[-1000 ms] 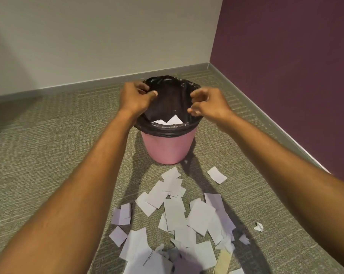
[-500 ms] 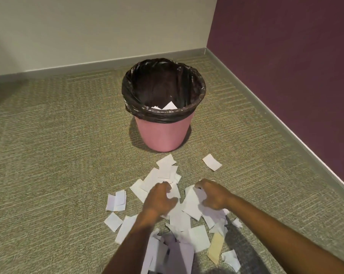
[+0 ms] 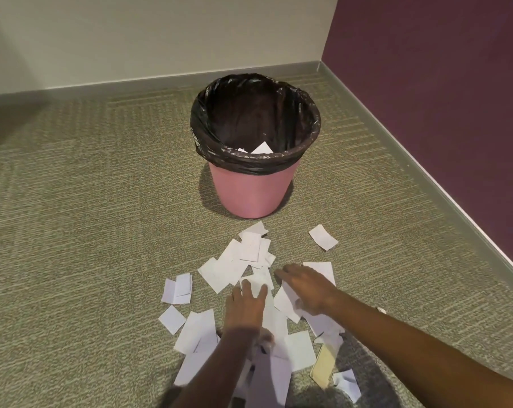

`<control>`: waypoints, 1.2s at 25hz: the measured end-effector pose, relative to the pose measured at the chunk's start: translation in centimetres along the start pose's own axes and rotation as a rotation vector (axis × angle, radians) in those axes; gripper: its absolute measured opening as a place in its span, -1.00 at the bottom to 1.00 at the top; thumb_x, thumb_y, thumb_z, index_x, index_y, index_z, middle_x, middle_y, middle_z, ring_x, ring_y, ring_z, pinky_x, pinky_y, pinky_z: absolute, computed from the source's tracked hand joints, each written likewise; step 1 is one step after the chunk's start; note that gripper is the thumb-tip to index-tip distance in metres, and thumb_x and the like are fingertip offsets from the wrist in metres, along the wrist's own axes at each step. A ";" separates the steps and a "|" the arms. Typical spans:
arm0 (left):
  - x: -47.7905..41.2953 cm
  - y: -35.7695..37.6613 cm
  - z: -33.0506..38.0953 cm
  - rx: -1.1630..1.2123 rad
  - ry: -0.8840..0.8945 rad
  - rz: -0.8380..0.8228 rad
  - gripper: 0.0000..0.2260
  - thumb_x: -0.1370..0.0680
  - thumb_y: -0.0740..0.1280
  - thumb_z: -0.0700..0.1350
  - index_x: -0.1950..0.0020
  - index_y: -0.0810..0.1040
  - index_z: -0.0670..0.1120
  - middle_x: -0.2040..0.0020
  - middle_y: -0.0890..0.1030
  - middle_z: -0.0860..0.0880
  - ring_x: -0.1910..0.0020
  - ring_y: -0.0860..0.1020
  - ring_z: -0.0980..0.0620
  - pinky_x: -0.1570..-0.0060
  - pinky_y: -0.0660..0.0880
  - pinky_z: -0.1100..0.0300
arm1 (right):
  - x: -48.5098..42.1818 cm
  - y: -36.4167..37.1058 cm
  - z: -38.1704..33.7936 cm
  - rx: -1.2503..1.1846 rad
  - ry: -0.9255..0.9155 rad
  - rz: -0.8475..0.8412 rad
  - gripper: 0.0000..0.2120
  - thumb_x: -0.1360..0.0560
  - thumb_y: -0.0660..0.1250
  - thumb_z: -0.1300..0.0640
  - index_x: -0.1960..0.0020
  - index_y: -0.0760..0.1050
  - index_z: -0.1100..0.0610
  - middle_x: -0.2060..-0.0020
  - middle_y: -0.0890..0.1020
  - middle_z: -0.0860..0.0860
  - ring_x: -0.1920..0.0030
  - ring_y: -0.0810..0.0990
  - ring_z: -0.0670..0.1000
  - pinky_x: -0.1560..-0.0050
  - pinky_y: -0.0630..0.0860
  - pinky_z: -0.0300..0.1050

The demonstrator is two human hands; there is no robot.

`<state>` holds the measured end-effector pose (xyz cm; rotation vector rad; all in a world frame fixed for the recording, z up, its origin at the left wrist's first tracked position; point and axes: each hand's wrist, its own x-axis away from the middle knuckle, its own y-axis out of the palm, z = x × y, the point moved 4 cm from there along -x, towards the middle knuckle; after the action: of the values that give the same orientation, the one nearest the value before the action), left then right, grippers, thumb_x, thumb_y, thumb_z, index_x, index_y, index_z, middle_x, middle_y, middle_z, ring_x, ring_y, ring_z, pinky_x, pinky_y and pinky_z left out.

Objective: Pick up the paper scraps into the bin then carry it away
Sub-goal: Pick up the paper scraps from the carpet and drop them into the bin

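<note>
Far left on my feed is just carpet [image 3: 72, 231] and the cream wall [image 3: 131, 39]. The first paper I see is two stray bits [image 3: 177, 290] lying overlapped, with a small square [image 3: 172, 319] just below them, both a little apart from the main heap.

The scraps [image 3: 228, 266] are fanned out over the floor in front of the bin. The left hand [image 3: 245, 304] lies palm down on them, fingers straight and spread, gripping nothing.

The bin [image 3: 252, 189] stands upright just past the heap. It's pink, with a black liner [image 3: 219, 113] folded over the rim and a few white pieces inside.

The right hand [image 3: 306, 290] is also flat on the paper, fingers stretched leftward and relaxed. It's slightly blurry, but I see nothing pinched.

Beyond it a lone scrap [image 3: 323, 237] sits on its own, and a yellowish strip [image 3: 323, 366] lies at the heap's near right edge. The purple wall [image 3: 440, 98] closes off the right.
</note>
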<state>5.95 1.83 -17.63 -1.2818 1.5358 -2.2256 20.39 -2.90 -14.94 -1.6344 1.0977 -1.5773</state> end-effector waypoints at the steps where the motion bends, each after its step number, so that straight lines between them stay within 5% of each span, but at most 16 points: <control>1: 0.0 0.1 0.0 -0.020 -0.004 0.030 -0.08 -0.36 0.50 0.16 -0.53 0.02 0.03 -0.50 0.09 -0.27 -0.46 0.14 -0.31 -0.38 0.22 -0.10 | 0.1 0.4 -0.2 -0.009 0.007 -0.002 -0.26 -0.46 0.44 0.21 -0.52 0.13 0.14 -0.45 0.28 0.18 -0.42 0.28 0.21 -0.37 0.31 0.07; 5: -0.2 0.1 0.1 0.027 0.008 0.116 -0.30 -0.40 0.49 0.03 -0.43 0.21 0.00 -0.40 0.22 -0.19 -0.38 0.24 -0.27 -0.27 0.34 -0.03 | 0.2 1.0 -0.1 0.021 -0.009 0.044 -0.38 -0.46 0.40 0.23 -0.45 0.24 0.13 -0.34 0.35 0.16 -0.30 0.37 0.21 -0.23 0.38 0.08; 10: -0.3 0.3 -0.2 0.172 0.024 0.165 -0.56 -0.48 0.41 -0.04 -0.32 0.37 -0.03 -0.33 0.31 -0.13 -0.24 0.35 -0.15 -0.17 0.38 0.05 | -0.1 -0.8 1.8 -0.255 0.086 0.109 -0.74 -0.53 0.25 0.31 -0.19 0.54 0.20 -0.17 0.53 0.15 -0.16 0.53 0.16 0.00 0.42 -0.11; 18: -0.4 -1.2 -1.7 0.442 -0.008 0.199 -0.73 -0.53 0.34 -0.12 -0.23 0.54 -0.08 -0.23 0.53 -0.10 -0.23 0.51 -0.10 -0.17 0.40 0.11 | 2.0 -6.0 4.7 -0.652 0.345 0.140 -0.59 -0.51 0.40 0.20 -0.34 0.46 0.18 -0.30 0.51 0.20 -0.27 0.51 0.20 -0.23 0.45 -0.01; 21: 0.2 -1.3 -2.0 0.470 -0.025 0.209 -0.73 -0.52 0.34 -0.08 -0.22 0.56 -0.04 -0.24 0.55 -0.06 -0.23 0.51 -0.08 -0.15 0.40 0.13 | 3.3 -6.7 6.2 -0.990 0.463 0.311 -0.71 -0.48 0.43 0.26 -0.19 0.54 0.19 -0.10 0.63 0.15 -0.08 0.63 0.16 -0.13 0.58 0.08; 25: 0.4 -3.2 -2.7 0.583 -0.058 0.176 -0.87 -0.41 0.40 -0.09 0.09 0.66 -0.07 0.14 0.68 -0.09 0.11 0.64 -0.09 0.19 0.46 0.18 | 4.4 -5.4 8.9 -1.354 0.605 0.436 -0.70 -0.45 0.44 0.34 -0.18 0.56 0.24 -0.02 0.68 0.14 0.02 0.68 0.13 -0.01 0.65 0.12; 28: 0.2 -6.7 -3.8 0.695 -0.027 0.190 -0.93 -0.39 0.45 -0.15 0.18 0.70 -0.11 0.37 0.63 -0.03 0.38 0.62 0.03 0.30 0.53 0.17 | 5.0 -3.5 10.2 -1.356 0.713 0.407 -0.59 -0.42 0.47 0.32 -0.24 0.52 0.27 -0.10 0.65 0.19 -0.03 0.66 0.17 -0.02 0.65 0.15; 30: 0.4 -9.6 -4.7 0.737 0.017 0.221 -0.95 -0.40 0.46 -0.21 0.26 0.69 -0.10 0.45 0.59 -0.02 0.53 0.51 0.19 0.45 0.44 0.30 | 5.1 -1.9 9.9 -1.284 0.751 0.334 -0.54 -0.42 0.46 0.34 -0.29 0.47 0.27 -0.12 0.63 0.22 0.00 0.65 0.15 0.08 0.67 0.00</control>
<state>5.53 9.31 -10.02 -0.8177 0.6767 -2.3031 30.20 -7.66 -11.84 -1.2855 3.0255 -1.2686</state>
